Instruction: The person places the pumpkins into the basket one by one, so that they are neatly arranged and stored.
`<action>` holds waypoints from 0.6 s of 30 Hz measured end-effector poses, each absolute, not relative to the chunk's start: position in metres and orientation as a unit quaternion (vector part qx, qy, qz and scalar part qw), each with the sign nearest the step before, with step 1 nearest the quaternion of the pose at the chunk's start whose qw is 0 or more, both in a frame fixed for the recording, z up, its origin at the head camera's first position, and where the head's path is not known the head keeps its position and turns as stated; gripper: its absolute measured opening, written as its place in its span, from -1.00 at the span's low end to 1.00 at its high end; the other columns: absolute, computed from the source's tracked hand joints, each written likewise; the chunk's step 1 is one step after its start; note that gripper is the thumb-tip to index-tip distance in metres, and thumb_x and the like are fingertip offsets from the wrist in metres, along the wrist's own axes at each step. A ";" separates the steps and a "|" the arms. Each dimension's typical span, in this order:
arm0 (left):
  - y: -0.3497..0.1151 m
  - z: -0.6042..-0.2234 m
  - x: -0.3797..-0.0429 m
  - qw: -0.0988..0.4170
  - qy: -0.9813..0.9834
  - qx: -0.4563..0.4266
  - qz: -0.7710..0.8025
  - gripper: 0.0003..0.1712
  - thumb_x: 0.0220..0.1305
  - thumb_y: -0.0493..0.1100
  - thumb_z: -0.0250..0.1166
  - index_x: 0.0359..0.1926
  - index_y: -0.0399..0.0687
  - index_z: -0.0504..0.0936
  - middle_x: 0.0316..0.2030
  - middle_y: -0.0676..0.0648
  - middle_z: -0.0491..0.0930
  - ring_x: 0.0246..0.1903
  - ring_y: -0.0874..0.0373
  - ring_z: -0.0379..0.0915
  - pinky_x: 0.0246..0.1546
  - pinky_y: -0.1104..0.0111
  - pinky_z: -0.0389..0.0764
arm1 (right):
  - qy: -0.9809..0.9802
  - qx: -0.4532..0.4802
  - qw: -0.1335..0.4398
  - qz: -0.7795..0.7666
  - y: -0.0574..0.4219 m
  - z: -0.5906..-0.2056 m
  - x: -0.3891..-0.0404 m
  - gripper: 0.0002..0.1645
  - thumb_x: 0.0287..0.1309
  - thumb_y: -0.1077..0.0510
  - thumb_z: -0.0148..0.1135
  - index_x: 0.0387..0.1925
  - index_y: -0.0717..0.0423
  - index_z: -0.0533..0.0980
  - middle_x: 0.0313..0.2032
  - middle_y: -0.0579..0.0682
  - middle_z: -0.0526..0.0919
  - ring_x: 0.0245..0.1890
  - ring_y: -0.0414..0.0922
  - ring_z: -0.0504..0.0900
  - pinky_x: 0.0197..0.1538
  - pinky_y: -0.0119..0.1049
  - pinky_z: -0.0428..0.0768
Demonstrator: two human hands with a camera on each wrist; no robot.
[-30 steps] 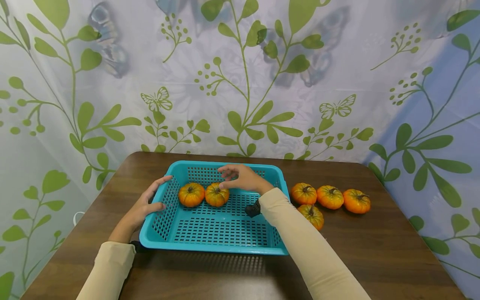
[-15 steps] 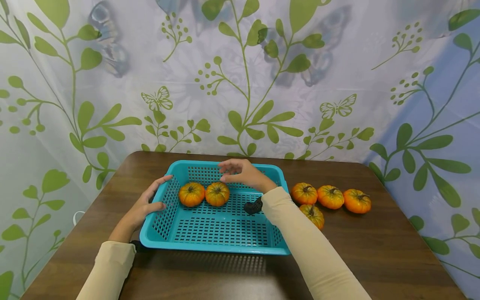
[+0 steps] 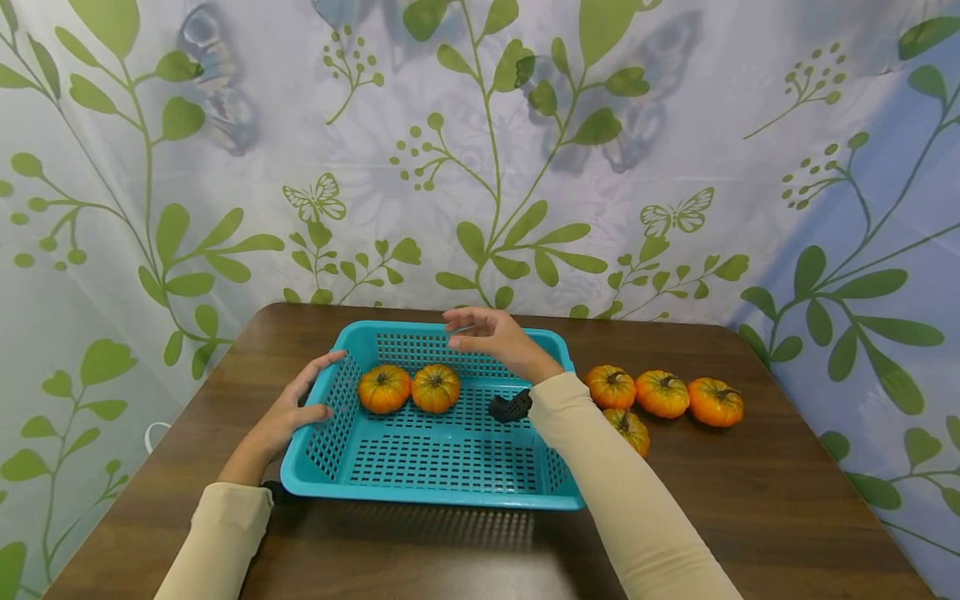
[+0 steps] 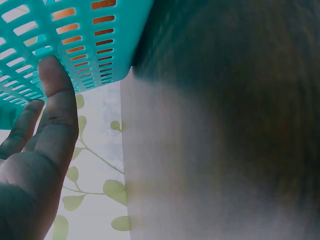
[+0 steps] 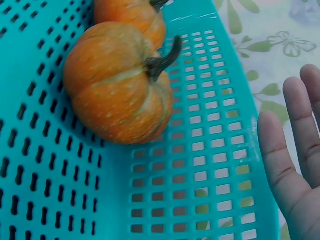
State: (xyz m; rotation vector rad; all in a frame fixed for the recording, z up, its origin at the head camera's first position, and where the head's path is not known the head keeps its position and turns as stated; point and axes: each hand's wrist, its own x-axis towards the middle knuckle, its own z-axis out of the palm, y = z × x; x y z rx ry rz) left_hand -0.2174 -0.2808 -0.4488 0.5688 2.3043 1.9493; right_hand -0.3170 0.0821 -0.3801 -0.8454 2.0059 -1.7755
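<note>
While steadying the basket [image 3: 435, 499] with the left hand [image 3: 281, 412], hovering near its far rim with the right hand [image 3: 498, 340]. On the left, grasping the basket's side wall: thumb over the rim, fingertips set against the outer wall, as seen from the left wrist. On the right, released and holding nothing, with fingers apart and lightly bent; impossible to tell whether touching the rim.

Inside the basket, toward the back left corner, two pumpkins: left one [image 3: 384, 389] and right one [image 3: 436, 388], just beside each other, set upright with stems up. From the right wrist, seen close to the slotted far wall, well clear of the fingers.

Outside, on the table [image 3: 765, 500] to the right of the basket, four more: three in a row [image 3: 662, 394], running away from the basket's right side, and a fourth [image 3: 632, 429] nearer, partly hidden by the right sleeve [image 3: 637, 508]. Below that cuff, jutting out over the basket, a black mount [image 3: 512, 406]. Behind everything, hanging in folds, a pale curtain [image 3: 375, 192] printed with green leaves and butterflies.
</note>
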 end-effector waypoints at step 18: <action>-0.281 -0.449 -0.216 0.042 0.745 0.180 0.641 -0.09 0.30 -0.38 0.14 0.64 0.17 0.21 0.59 -0.49 -0.06 0.28 -0.55 0.25 -0.05 0.12 0.72 | 0.732 -0.296 0.188 -0.584 0.096 -0.345 -0.299 -0.36 0.44 0.31 0.30 0.49 0.25 0.45 0.34 0.36 0.53 0.18 0.08 0.64 0.33 0.04 0.57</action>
